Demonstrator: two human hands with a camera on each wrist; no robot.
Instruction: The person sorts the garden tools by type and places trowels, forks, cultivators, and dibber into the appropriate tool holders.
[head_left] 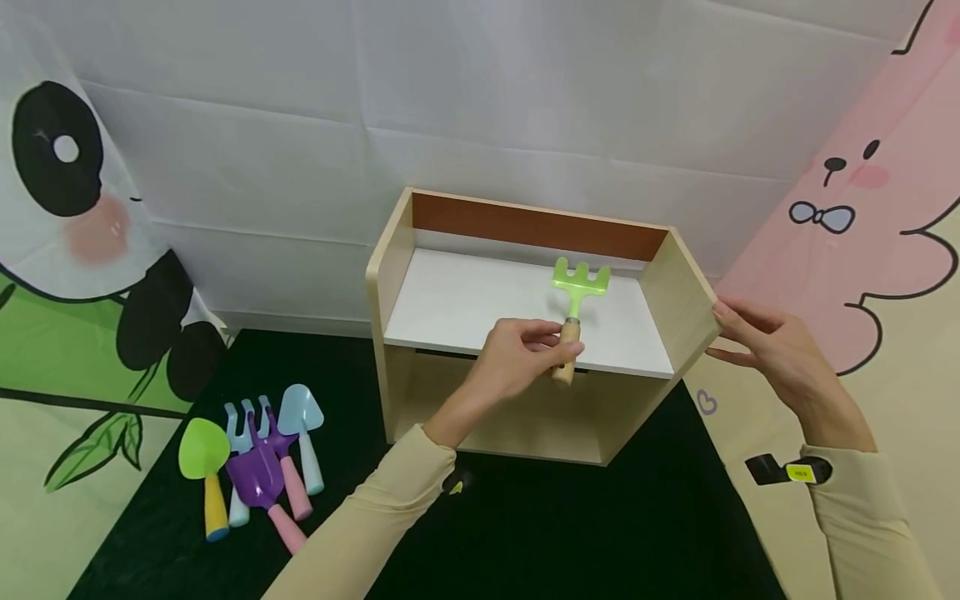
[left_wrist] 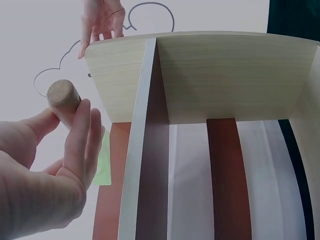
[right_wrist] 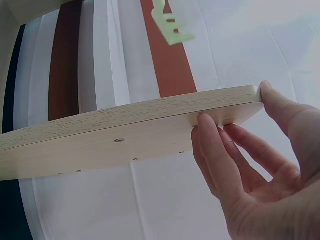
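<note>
My left hand [head_left: 513, 357] pinches the wooden handle of a small green garden hand fork [head_left: 581, 287], its tines pointing away over the white upper board [head_left: 465, 292] of a small wooden shelf [head_left: 693, 312]. In the left wrist view, the round end of the handle [left_wrist: 62, 93] shows between thumb and fingers. At the shelf's right side panel, my right hand [head_left: 787, 367] holds the front upper corner. The right wrist view shows fingertips [right_wrist: 206, 122] against the panel's outer face and the thumb at its corner. The fork hangs above the board, apart from it.
Several toy garden tools lie left of the shelf on the dark green tabletop [head_left: 570, 542]: a green trowel [head_left: 204, 450], a purple shovel [head_left: 257, 477], a purple fork [head_left: 281, 442], a light blue trowel [head_left: 302, 410] and a light blue fork [head_left: 238, 437]. White cloth [head_left: 525, 83] hangs behind.
</note>
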